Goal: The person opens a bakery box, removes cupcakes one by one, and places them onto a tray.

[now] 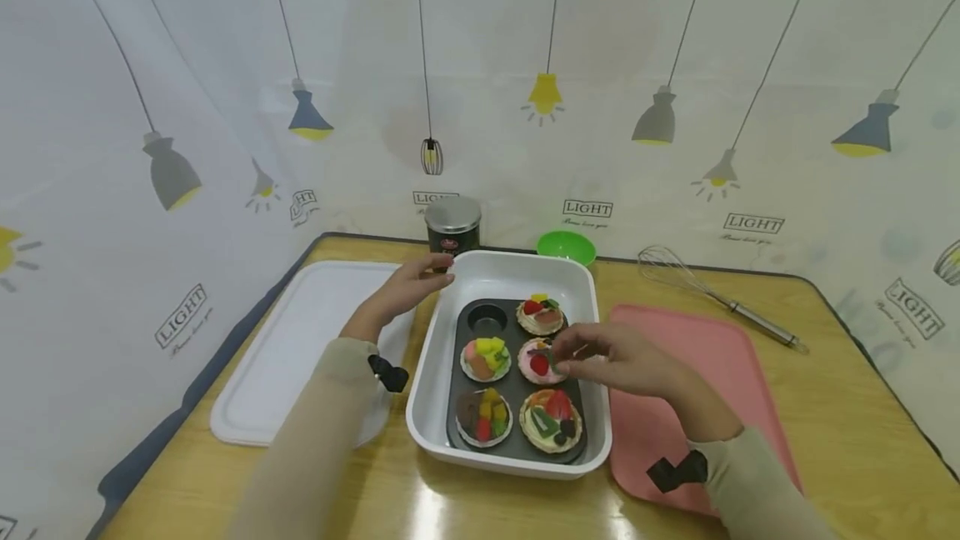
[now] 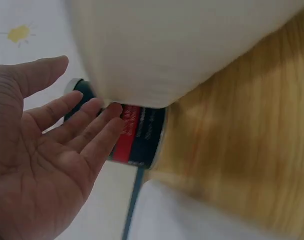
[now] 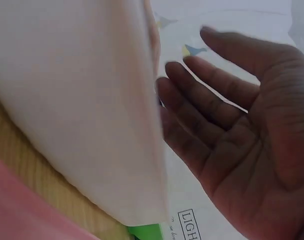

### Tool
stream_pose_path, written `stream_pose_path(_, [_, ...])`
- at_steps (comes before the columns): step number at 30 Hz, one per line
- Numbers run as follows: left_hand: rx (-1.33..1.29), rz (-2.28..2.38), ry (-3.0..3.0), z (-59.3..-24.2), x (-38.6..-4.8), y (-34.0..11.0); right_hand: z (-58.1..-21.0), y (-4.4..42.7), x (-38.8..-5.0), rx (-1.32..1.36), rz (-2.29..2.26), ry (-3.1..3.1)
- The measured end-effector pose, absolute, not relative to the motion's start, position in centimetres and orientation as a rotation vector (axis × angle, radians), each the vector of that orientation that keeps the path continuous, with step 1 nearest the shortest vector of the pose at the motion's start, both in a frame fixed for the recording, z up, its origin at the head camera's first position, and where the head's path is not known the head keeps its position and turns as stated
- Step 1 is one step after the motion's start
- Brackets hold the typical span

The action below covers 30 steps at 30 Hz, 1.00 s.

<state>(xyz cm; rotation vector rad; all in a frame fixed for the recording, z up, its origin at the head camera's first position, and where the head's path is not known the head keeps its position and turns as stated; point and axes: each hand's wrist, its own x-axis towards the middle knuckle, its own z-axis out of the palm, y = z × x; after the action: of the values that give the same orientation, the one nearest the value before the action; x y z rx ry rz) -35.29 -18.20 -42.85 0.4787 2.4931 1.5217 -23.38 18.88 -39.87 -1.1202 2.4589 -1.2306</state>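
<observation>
A white rectangular tub [image 1: 517, 465] holds a dark muffin tray [image 1: 516, 407] with several fruit-topped tarts; the tray's back left cup [image 1: 487, 320] holds no tart. My left hand [image 1: 405, 286] is at the tub's back left edge, fingers extended and holding nothing; in the left wrist view the hand [image 2: 56, 145] shows its bare palm beside the tub wall [image 2: 157, 50]. Over the tub's right side my right hand [image 1: 622, 361] partly covers a pink tart [image 1: 538, 365]. In the right wrist view that hand [image 3: 242, 125] is bare-palmed, with its fingers loosely bent near the wall [image 3: 81, 100].
A white tray [image 1: 262, 365] lies left of the tub, a pink tray [image 1: 667, 457] right of it. Behind stand a dark tin [image 1: 453, 223] with a silver lid and a green bowl [image 1: 567, 247]. A whisk [image 1: 735, 307] rests at the back right.
</observation>
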Motion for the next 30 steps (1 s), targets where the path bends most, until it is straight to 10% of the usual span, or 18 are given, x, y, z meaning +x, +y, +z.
stream_pose_path(30, [0.43,1.943,2.108,-47.1,-35.7,-16.5,-42.7,16.9,-20.3,-1.433,-0.68,2.603])
